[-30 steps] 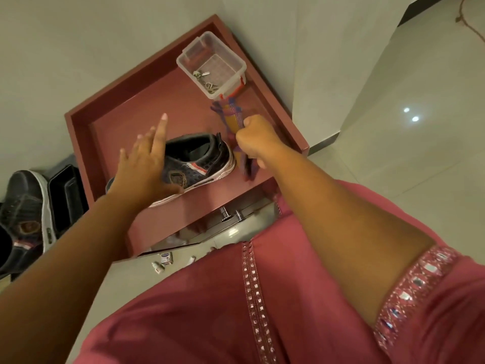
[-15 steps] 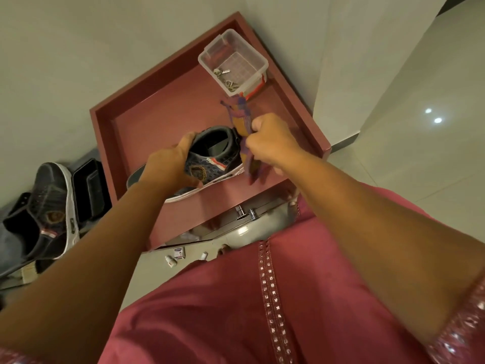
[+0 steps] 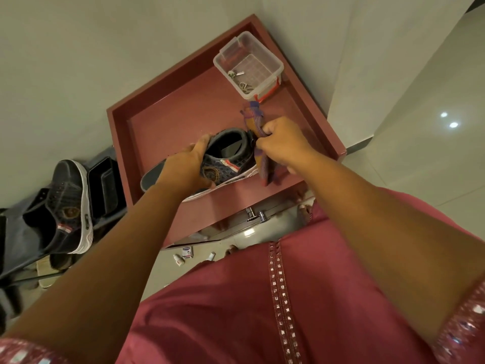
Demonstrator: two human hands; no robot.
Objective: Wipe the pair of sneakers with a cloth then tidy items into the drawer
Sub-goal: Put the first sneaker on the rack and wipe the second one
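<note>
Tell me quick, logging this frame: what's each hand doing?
Left hand: grips the sneaker in the drawer.
Right hand: holds the cloth at the sneaker's heel.

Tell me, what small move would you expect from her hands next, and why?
Probably the right hand drags the cloth along the heel of the sneaker. The cloth already sits against the heel, and the left hand grips the sneaker's side, steadying it in the drawer.
</note>
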